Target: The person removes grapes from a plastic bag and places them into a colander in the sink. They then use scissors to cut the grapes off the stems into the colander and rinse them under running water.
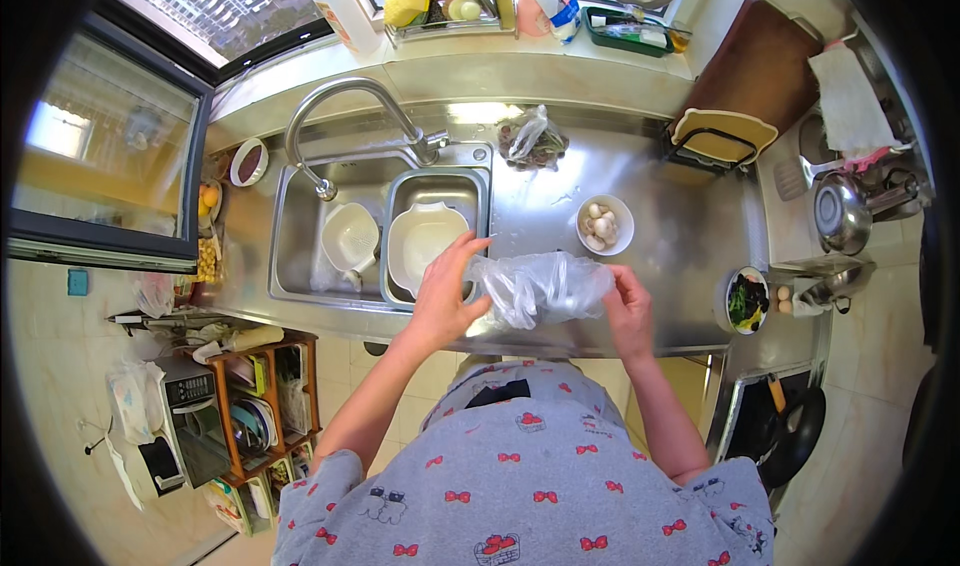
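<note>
1. Head view, upper centre of the frame: a knotted plastic bag (537, 142) with dark contents rests at the back of the steel counter (530, 206).
2. Left of centre, a curved faucet (345, 87) arches over the sink (295, 236), which holds a white handled dish (350, 234) and a grey basin (388, 216) with a white dish (428, 241) in it.
3. Right of centre, a white bowl (624, 229) of pale mushrooms (599, 224) stands just beyond the held bag; a bowl of dark greens (747, 302) sits farther right.
4. Centre of the frame: a clear bag (545, 288), crumpled, glossy and translucent, hangs near the counter's front edge. Whether it contains anything, I cannot tell.
5. The right hand (627, 306) pinches its right end between curled fingers and thumb.
6. The left hand (447, 291) spreads wide at its left end, thumb and fingers apart; whether it touches the plastic is unclear.
</note>
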`<state>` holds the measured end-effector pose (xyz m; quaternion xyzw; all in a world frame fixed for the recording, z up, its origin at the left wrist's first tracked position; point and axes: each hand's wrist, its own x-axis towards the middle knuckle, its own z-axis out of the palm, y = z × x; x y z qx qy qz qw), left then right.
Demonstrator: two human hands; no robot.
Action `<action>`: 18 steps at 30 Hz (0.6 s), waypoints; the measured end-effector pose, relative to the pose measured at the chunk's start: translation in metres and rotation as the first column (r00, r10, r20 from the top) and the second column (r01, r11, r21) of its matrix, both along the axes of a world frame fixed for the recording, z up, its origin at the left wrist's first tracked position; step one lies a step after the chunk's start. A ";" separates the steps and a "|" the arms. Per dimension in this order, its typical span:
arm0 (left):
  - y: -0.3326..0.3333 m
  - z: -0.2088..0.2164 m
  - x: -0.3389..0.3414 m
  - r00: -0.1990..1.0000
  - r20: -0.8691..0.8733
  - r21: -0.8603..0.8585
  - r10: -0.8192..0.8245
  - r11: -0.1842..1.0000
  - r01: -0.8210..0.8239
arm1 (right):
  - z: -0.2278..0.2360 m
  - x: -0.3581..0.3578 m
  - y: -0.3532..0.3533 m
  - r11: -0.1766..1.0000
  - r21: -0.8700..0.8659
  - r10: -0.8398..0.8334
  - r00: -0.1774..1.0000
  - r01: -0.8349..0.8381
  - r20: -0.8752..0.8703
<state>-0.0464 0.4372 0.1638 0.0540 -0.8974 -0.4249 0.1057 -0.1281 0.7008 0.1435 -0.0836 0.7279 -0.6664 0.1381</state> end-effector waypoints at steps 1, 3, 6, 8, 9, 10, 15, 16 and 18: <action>0.008 0.011 -0.001 0.998 -0.058 -0.113 -0.026 0.993 0.019 | 0.008 0.002 -0.005 0.999 0.038 -0.018 1.000 0.018 -0.012; 0.024 0.024 -0.003 0.987 -0.128 -0.242 -0.093 0.968 0.059 | 0.017 0.001 -0.012 0.967 0.251 0.084 0.990 -0.053 -0.115; 0.025 0.020 -0.001 0.959 -0.173 -0.289 -0.224 0.942 0.168 | 0.005 -0.004 -0.008 0.970 0.235 0.117 0.968 -0.063 -0.223; 0.020 0.023 0.004 0.948 -0.177 -0.247 -0.265 0.944 0.218 | -0.001 -0.009 0.005 0.994 0.106 0.049 0.989 -0.034 -0.138; 0.019 0.038 0.007 0.951 -0.164 -0.183 -0.263 0.955 0.233 | -0.003 -0.012 0.015 0.999 0.044 0.002 1.000 -0.001 -0.014; 0.018 0.050 0.012 0.954 -0.147 -0.119 -0.261 0.962 0.245 | -0.004 -0.014 0.025 0.999 -0.015 -0.037 0.993 0.039 0.115; 0.001 0.072 0.036 0.868 0.018 -0.281 -0.496 0.831 0.481 | 0.018 -0.020 0.043 0.978 -0.108 -0.171 0.982 0.180 0.084; 0.000 0.075 0.040 0.850 0.051 -0.279 -0.525 0.809 0.517 | 0.034 -0.017 0.036 0.965 -0.156 -0.208 0.977 0.211 0.038; 0.002 0.082 0.046 0.838 0.063 -0.257 -0.542 0.803 0.538 | 0.084 -0.007 0.018 0.935 -0.274 -0.250 0.966 0.225 -0.059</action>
